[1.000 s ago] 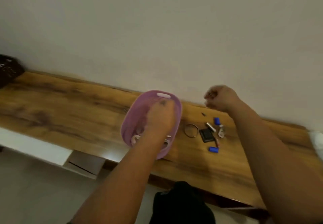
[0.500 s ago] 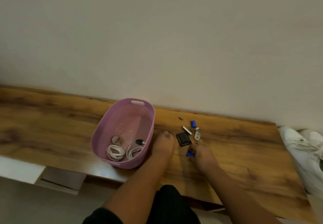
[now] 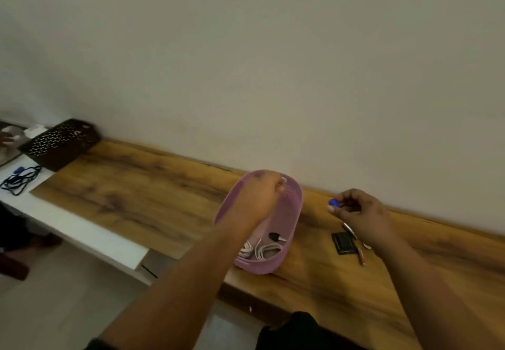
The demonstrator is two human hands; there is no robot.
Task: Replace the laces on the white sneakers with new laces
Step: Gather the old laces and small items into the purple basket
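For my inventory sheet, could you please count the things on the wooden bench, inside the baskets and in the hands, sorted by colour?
Purple: 1, the basket
White: 2, the cable coils
Black: 3, the key, wallet and dark basket
Blue: 1, the small piece pinched by the right hand
Silver: 1, the metal stick
Total: 8

Bare wooden counter (image 3: 142,193) lies open between the brown basket (image 3: 58,143) and the purple basket (image 3: 287,229).

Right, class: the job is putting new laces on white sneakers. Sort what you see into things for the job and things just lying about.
For the job:
white laces, coiled in the pink basket

Lying about:
small blue piece, pinched in the right hand
black key
black case
dark basket
blue cable

No sneakers in view.
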